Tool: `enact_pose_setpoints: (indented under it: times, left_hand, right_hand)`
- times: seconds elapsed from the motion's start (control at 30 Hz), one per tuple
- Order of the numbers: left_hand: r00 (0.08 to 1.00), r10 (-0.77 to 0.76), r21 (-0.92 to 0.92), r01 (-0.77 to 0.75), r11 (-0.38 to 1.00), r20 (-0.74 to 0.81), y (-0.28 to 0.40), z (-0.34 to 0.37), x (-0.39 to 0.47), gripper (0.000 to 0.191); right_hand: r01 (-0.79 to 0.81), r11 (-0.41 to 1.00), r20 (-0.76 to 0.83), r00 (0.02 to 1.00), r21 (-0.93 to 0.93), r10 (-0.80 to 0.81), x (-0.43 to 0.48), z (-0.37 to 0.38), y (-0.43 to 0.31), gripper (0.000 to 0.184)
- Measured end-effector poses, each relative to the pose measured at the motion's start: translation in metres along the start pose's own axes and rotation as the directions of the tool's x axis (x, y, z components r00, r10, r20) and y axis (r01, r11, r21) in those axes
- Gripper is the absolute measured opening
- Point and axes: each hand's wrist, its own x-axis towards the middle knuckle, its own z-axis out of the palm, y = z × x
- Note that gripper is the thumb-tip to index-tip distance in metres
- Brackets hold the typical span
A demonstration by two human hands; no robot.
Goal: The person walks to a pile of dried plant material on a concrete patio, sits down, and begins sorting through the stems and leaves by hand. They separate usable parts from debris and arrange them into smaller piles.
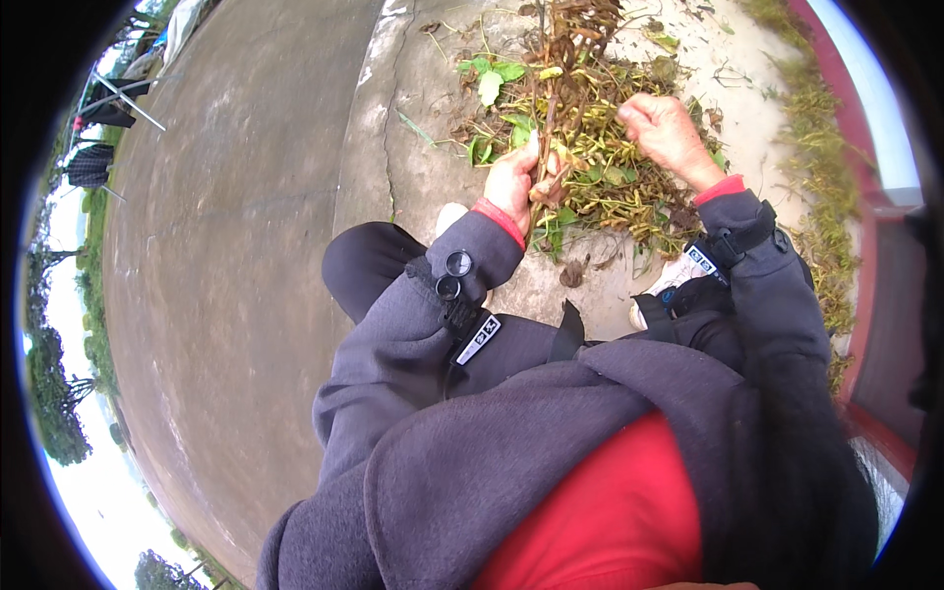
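My left hand [510, 184] is closed around the lower part of some dry brown plant stems [549, 122], which look like bean stalks with withered leaves. The stalks stand up away from me, and their tops run past the upper edge of the view. To their right, my right hand [664, 136] hovers over a heap of yellow-green pods [616, 195]. Its fingers are curled together, and whether anything small sits between them cannot be seen. Green leaves [490, 77] lie at the heap's left side, mixed with brown dry ones.
A cracked concrete floor [243, 221] spreads out to the left. More pod-bearing plants [818, 162] lie along a red-edged wall base [848, 96] on the right. My light shoe [660, 284] is beside the heap. Dark clothes [90, 164] hang at far left.
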Motion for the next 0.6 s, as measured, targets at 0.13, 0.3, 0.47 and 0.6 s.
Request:
enact_pose_setpoints:
  times: [0.13,0.3,0.47,0.6]
  left_hand:
    - [0.971,0.123,0.103,-0.104,0.989,-0.206,0.003,0.005,0.000,0.028]
    - [0.926,0.282,0.140,-0.253,0.957,-0.253,0.010,0.008,-0.001,0.037]
    - [0.887,0.340,0.240,-0.273,0.932,-0.313,0.013,0.011,0.000,0.041]
    - [0.884,0.347,0.313,-0.248,0.917,-0.314,0.008,0.018,-0.001,0.041]
  right_hand:
    - [-0.042,0.862,0.058,0.995,-0.505,0.083,0.000,-0.009,0.012,0.014]
    - [0.138,0.937,0.617,0.781,-0.322,0.097,-0.027,0.024,0.016,0.022]
    - [0.277,0.960,0.313,0.908,0.048,-0.278,-0.023,0.025,-0.012,0.033]
    - [-0.046,0.948,0.253,0.967,0.314,-0.037,-0.021,0.022,-0.037,0.028]
